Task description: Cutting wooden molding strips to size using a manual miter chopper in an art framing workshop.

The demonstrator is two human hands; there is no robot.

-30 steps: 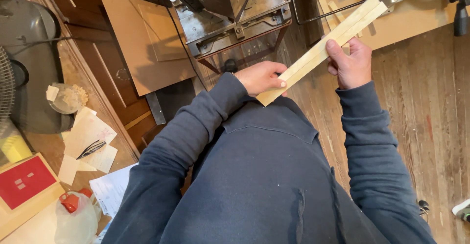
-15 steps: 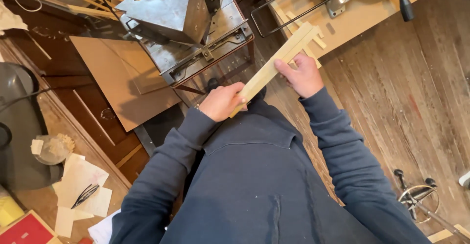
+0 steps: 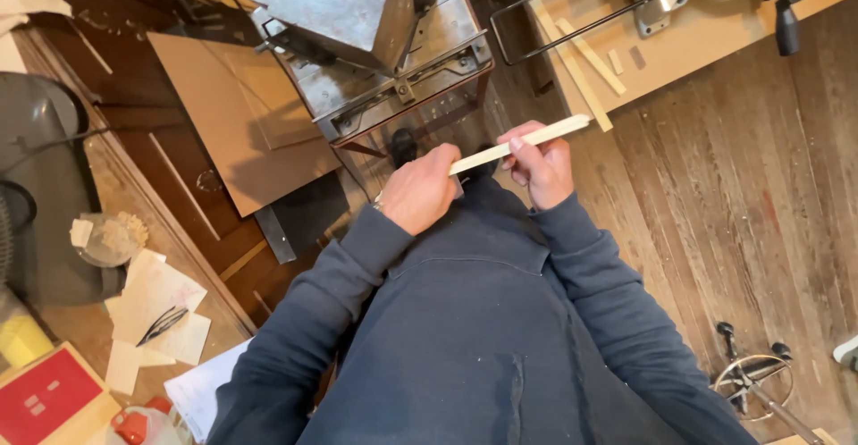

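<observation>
A person is holding a thin wood strip (image 3: 518, 145) with both hands.

The left hand (image 3: 420, 190) is gripping one end and the right hand (image 3: 541, 163) is pinching the middle, keeping it level above the metal machine (image 3: 375, 34) and wood floor (image 3: 715, 213).

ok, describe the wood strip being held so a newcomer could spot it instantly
Start at the grey metal machine at top centre; just below it the person's two hands meet in front of a dark blue sweatshirt. The pale wood strip spans from the left hand to the right hand. Unlike the loose offcuts on the workbench, it is gripped in the air.
</observation>
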